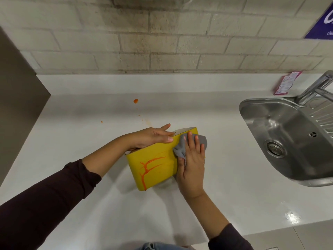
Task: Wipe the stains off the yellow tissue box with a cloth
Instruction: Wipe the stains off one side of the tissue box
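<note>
Kitchen: steel sink [281, 134], tap [313, 89], white countertop [90, 114], tiled wall [162, 42].

Tissue box [153, 170] at centre of counter [90, 195]; left hand [151, 137] atop it; right hand [193, 165] over cloth [180, 150] on its right end; sink [279, 123] far right.

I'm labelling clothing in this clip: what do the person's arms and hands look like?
Both arms wear dark plum-brown long sleeves. The left sleeve and right sleeve end short of the wrists, so the forearms are bare. The left hand and right hand are ungloved; the right wears a thin ring.
</note>
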Available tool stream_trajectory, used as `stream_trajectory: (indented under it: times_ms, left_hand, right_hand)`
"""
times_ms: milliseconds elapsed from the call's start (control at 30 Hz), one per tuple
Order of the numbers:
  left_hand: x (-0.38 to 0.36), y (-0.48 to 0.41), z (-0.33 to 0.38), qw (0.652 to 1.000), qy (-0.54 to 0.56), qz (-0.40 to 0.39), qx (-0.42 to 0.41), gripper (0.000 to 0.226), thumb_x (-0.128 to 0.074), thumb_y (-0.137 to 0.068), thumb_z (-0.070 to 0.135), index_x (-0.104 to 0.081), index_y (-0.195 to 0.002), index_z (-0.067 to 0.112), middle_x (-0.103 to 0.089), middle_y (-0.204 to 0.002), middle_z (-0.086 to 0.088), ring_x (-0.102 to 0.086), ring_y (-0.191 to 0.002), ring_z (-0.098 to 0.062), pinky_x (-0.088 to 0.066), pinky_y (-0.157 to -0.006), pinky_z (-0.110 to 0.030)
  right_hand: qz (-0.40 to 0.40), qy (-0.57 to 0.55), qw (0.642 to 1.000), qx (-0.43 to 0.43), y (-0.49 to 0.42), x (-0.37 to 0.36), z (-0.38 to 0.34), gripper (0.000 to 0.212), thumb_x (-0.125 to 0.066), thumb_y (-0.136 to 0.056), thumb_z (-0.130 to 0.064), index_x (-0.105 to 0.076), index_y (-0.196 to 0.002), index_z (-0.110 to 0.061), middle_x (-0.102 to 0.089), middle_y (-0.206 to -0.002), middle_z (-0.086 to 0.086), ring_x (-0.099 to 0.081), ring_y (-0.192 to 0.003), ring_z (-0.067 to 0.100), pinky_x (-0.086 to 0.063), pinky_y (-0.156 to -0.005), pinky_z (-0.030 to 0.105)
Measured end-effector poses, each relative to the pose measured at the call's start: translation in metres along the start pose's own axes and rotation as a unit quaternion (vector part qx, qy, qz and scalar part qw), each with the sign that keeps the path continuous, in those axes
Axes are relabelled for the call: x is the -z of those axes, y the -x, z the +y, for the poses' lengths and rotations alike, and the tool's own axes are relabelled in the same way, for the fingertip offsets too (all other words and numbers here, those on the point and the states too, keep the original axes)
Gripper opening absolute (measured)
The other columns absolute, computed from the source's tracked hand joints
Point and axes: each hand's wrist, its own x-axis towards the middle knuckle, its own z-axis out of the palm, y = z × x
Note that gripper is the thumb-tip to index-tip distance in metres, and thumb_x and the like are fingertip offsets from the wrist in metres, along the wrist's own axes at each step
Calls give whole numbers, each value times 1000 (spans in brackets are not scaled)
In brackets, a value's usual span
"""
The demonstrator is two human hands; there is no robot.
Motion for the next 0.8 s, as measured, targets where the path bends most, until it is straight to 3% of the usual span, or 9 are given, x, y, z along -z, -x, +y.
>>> stream_trajectory:
  times_ms: [100,200,267,367,467,567,633,700,800]
  left_hand:
    - [2,1,1,1000,16,-5,1,72,-57,-66,58,-49,-132,29,-9,-156,16,-23,-140,-12,-24,-116,-40]
    - [4,4,1,1000,27,-7,3,69,-59,-63,59,-53,-127,33,-11,-156,16,-27,-138,-11,-26,-115,-41]
    - [6,5,2,1000,26,-7,3,67,-61,-60,64,-56,-122,39,-12,-155,18,-31,-136,-11,-33,-111,-39]
    - [7,5,4,999,34,-6,4,70,-62,-57,67,-56,-121,39,-12,-155,18,-36,-134,-14,-39,-107,-39]
    - [6,4,4,999,37,8,4,72,-62,-56,67,-56,-122,37,-12,-156,17,-34,-136,-17,-35,-110,-44]
    - [4,3,5,999,31,12,-1,64,-59,-65,61,-56,-123,35,-12,-156,16,-29,-138,-15,-31,-111,-37]
    - [4,3,3,999,33,8,0,51,-58,-78,50,-54,-126,32,-11,-156,15,-28,-138,-13,-33,-105,-30]
    - [3,2,3,999,42,5,4,48,-56,-84,42,-52,-129,28,-10,-157,14,-30,-137,-12,-35,-106,-31]
    - [1,4,5,999,43,8,8,51,-56,-84,42,-49,-132,25,-10,-157,14,-32,-136,-14,-37,-108,-38]
  right_hand:
    - [-53,15,995,81,6,0,0,51,-26,-98,-28,-20,-144,-6,-24,-150,12,-11,-143,23,-1,-117,39]
    - [-106,16,981,165,7,11,13,56,-40,-87,-8,-26,-141,-4,-29,-146,12,-13,-143,15,-5,-117,35]
    - [-92,1,984,154,3,18,23,53,-38,-86,-3,-32,-139,-4,-34,-144,11,-21,-140,17,-8,-117,32]
    - [-8,-67,996,58,-2,13,17,51,-34,-86,-4,-37,-137,-4,-37,-141,11,-31,-135,23,-14,-117,34]
    - [50,-102,993,-6,2,-4,-7,57,-32,-86,-6,-28,-142,-15,-36,-143,6,-27,-137,18,-13,-116,37]
    - [-11,-91,995,44,12,-9,-18,60,-33,-85,-6,-25,-143,-17,-34,-144,4,-24,-138,18,-10,-117,37]
    - [-88,-69,987,113,15,-1,-11,52,-36,-87,-9,-30,-139,-11,-36,-144,8,-26,-136,23,-8,-117,32]
    - [-132,-44,977,160,12,12,3,44,-38,-92,-14,-35,-135,-5,-41,-142,15,-28,-134,25,-7,-116,29]
    - [-82,-74,989,102,4,22,16,51,-35,-87,1,-35,-137,-6,-39,-140,18,-29,-134,23,-7,-117,28]
